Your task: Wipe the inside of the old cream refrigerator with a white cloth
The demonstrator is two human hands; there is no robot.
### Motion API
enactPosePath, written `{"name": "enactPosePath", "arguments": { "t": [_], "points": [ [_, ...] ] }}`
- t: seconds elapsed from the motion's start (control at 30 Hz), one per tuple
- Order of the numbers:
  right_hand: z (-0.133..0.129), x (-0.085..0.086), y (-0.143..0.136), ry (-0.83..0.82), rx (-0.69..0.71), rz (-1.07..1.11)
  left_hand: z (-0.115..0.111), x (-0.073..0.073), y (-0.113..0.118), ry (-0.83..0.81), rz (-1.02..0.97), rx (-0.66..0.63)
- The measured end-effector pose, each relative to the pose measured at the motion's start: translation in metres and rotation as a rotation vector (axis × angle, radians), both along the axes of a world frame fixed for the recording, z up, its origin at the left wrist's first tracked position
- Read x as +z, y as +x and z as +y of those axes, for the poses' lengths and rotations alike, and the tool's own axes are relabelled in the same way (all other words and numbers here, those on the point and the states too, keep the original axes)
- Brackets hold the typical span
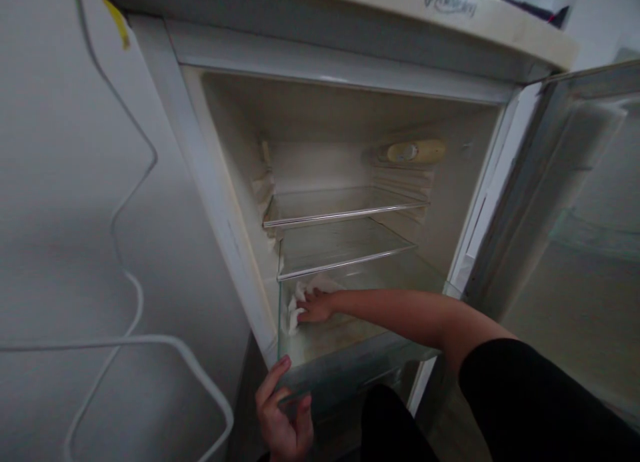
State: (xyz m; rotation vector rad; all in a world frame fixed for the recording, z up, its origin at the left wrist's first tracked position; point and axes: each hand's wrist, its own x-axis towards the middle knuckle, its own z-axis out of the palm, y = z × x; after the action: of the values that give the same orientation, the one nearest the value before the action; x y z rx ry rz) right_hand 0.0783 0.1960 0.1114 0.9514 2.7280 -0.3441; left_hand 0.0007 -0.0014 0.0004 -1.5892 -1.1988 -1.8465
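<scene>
Inside a refrigerator, a clear drawer (345, 375) is pulled partly out below the shelves. My right hand (317, 306) reaches down into it from the right and presses a crumpled white cloth (295, 315) against the left part of its bottom. Part of the cloth is hidden under the fingers, and whether it is paper or fabric I cannot tell. At the drawer's front left corner, my left hand (286, 412) grips the edge, with fingers on the outside and the thumb near the front wall.
Two glass shelves, an upper one (340, 202) and a lower one (340, 245), sit above the drawer. A yellowed lamp cover (416, 152) is on the inner right wall. The refrigerator door (565, 249) stands open at right. A white cable (135, 295) hangs at left.
</scene>
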Motion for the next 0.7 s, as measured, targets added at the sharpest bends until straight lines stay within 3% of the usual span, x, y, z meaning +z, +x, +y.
{"name": "enactPosePath", "arguments": {
  "t": [0.13, 0.27, 0.43, 0.57, 0.7],
  "points": [
    [-0.012, -0.008, -0.029, -0.043, 0.076, -0.037, -0.001, 0.0, -0.001, -0.024, -0.009, -0.019],
    [0.014, -0.01, 0.001, -0.117, 0.148, -0.037, -0.003, 0.001, 0.0, -0.034, 0.008, 0.002],
    [0.06, -0.007, 0.092, -0.125, -0.249, -0.148, -0.004, 0.008, 0.003, -0.049, -0.012, 0.001],
    [0.08, 0.004, 0.168, -0.172, -0.574, -0.146, -0.004, 0.005, 0.004, -0.057, -0.032, -0.016],
    [0.081, 0.006, 0.199, -0.109, -0.739, -0.072, -0.002, -0.003, 0.002, -0.071, -0.06, -0.028]
  ]
}}
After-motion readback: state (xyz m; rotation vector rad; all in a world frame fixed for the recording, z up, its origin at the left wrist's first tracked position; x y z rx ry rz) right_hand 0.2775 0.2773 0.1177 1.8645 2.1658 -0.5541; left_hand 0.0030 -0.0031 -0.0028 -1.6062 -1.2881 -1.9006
